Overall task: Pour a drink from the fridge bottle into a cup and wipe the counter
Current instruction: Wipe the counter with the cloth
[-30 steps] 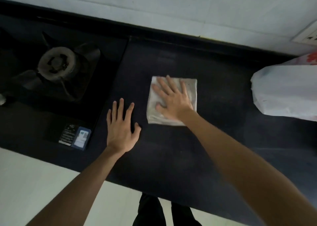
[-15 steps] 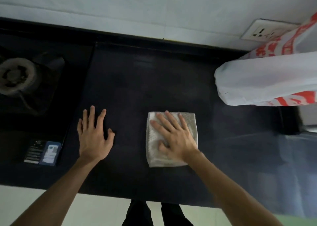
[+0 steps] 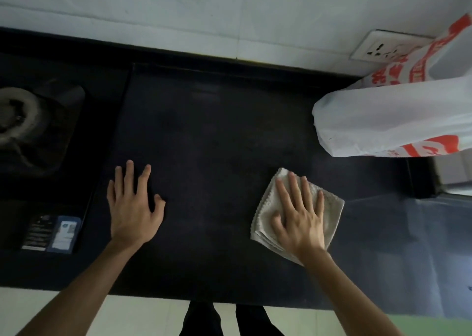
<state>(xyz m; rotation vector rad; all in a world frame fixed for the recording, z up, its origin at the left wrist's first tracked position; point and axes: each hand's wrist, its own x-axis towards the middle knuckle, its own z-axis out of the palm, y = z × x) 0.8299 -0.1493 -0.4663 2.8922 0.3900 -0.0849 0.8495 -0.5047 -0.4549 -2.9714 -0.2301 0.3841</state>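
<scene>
A folded pale cloth (image 3: 329, 208) lies on the dark counter (image 3: 217, 136), right of centre. My right hand (image 3: 298, 218) presses flat on top of the cloth with fingers spread, covering most of it. My left hand (image 3: 131, 205) rests palm down on the bare counter to the left, fingers apart, holding nothing. No bottle or cup is in view.
A gas hob (image 3: 23, 116) with a burner sits at the left, with a small label card (image 3: 61, 233) near its front. A white plastic bag with red print (image 3: 398, 111) stands at the right back. A wall socket (image 3: 380, 48) is behind it. The counter's front edge is close to me.
My right hand has slid the cloth across the counter, first toward me and then to the right, turning it slightly. My left hand stays planted flat.
</scene>
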